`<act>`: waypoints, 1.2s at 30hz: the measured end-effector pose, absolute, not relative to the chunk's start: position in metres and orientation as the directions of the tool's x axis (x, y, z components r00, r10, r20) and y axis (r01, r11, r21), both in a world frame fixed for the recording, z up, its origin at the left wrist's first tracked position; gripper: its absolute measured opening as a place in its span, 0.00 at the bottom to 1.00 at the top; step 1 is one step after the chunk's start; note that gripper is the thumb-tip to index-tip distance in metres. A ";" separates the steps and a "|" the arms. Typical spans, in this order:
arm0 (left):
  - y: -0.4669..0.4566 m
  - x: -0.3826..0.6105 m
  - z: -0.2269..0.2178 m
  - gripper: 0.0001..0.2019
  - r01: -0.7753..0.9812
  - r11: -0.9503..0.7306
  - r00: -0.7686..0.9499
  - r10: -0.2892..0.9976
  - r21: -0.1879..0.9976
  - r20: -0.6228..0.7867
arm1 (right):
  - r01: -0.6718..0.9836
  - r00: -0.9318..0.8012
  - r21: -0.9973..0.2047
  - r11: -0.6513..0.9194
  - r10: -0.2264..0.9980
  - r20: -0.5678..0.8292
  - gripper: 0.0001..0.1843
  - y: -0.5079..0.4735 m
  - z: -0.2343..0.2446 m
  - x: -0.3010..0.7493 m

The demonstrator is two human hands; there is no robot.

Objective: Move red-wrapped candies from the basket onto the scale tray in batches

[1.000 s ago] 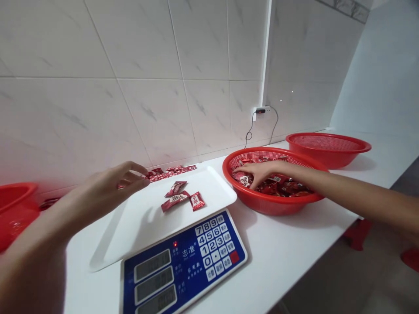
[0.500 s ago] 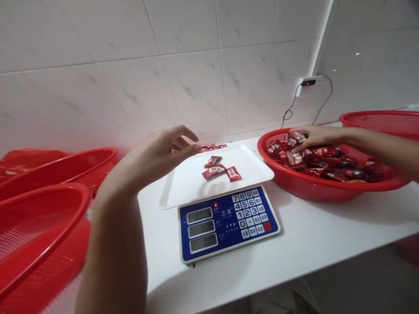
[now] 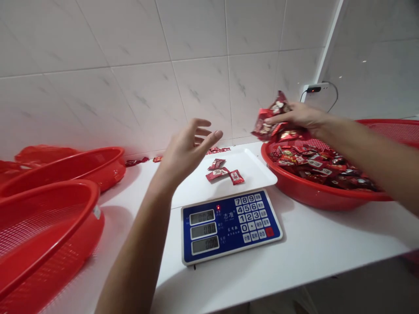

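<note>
My right hand (image 3: 303, 117) is closed around a bunch of red wrapped candies (image 3: 273, 120), held above the left rim of a red basket (image 3: 314, 200) full of similar packets. Over the left part of the white scale tray (image 3: 258, 176), my left hand (image 3: 193, 146) hovers with bent fingers apart and nothing in it. Three small red packets (image 3: 218, 172) lie together on the tray. In front of them is the blue scale panel (image 3: 229, 226), with number keys and three small displays.
Two red baskets (image 3: 94, 189) stand on the left. Another red basket (image 3: 389, 126) is at the far right. Several red packets (image 3: 139, 162) lie along the tiled wall. A power strip (image 3: 316, 89) with cables is mounted at the back right.
My right hand has lifted a bunch of candies out of the basket and moved left and up. My left hand has shifted right over the tray.
</note>
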State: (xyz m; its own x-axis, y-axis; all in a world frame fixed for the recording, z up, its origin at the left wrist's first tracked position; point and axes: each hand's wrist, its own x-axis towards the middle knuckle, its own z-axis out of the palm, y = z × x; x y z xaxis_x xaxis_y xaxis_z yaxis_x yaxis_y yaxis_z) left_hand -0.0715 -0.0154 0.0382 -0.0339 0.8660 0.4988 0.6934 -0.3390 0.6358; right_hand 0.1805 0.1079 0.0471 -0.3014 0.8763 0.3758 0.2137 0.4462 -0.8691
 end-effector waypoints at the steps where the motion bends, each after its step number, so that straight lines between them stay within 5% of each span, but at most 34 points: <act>1: -0.009 -0.069 0.033 0.21 0.625 -0.370 -0.034 0.867 0.687 0.498 | 0.090 -0.353 -0.929 0.360 0.883 0.308 0.15 0.101 0.048 0.163; 6: 0.013 -0.074 0.019 0.16 0.352 -0.416 0.063 0.904 0.839 0.422 | -0.293 -0.608 -0.950 0.105 0.746 0.270 0.16 0.076 0.034 0.092; 12: 0.018 -0.084 0.016 0.09 0.537 -0.290 -0.024 0.934 0.792 0.358 | -0.328 -0.692 -0.941 -0.081 0.699 0.181 0.17 0.097 0.005 0.075; 16: 0.023 -0.085 0.009 0.07 0.651 -0.241 -0.080 0.921 0.720 0.381 | -0.379 -0.612 -0.919 -0.107 0.774 0.163 0.16 0.104 -0.004 0.080; 21: 0.023 -0.098 0.010 0.09 0.775 -0.231 -0.052 0.904 0.588 0.424 | -0.477 -0.409 -0.878 -0.036 0.893 0.186 0.13 0.103 -0.001 0.086; 29: 0.022 -0.108 0.011 0.17 0.873 -0.096 0.005 0.982 0.478 0.189 | -0.437 -0.312 -0.888 0.146 0.901 0.301 0.19 0.094 0.013 0.096; 36: -0.007 -0.094 0.040 0.17 0.761 -0.168 -0.205 0.854 0.627 0.477 | -0.283 -0.302 -0.906 0.314 0.868 0.395 0.15 0.093 0.017 0.096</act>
State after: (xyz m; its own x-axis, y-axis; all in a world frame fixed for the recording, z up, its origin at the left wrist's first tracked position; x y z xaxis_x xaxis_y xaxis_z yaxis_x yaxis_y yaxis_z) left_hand -0.0940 -0.0072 0.0399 -0.2047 0.8545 0.4775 0.7606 -0.1682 0.6271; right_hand 0.0964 0.0929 0.0174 -0.3020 0.8676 0.3950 -0.2831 0.3140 -0.9062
